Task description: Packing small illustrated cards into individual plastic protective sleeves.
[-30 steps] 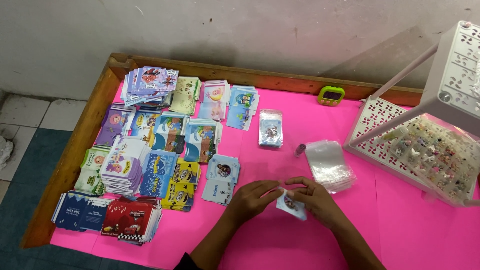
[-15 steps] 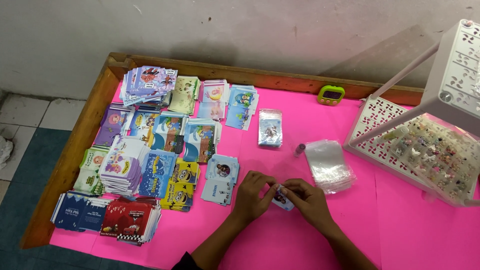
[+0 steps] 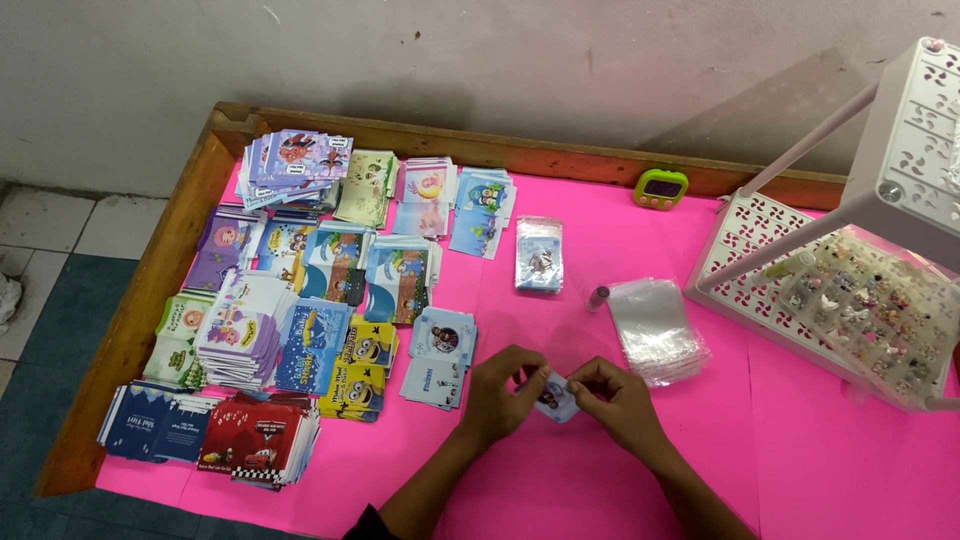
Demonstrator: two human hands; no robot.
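One small card packet (image 3: pixel 556 396), pinched between two hands.
Left hand (image 3: pixel 500 395) and right hand (image 3: pixel 620 400) meet knuckles-up over the pink worktop (image 3: pixel 800 450), each grip closed on a packet edge.

We have a single view, from a camera worn on the head, looking steeply down and forward over the pink counter (image 3: pixel 820 470) toward the grey wall (image 3: pixel 500 60) beyond it. It sits near enough that our hands, left (image 3: pixel 500 392) and right (image 3: pixel 618 398), fall low in the middle. The wooden rim (image 3: pixel 150 290) runs up the left, the white rack (image 3: pixel 790 250) cuts off at right.
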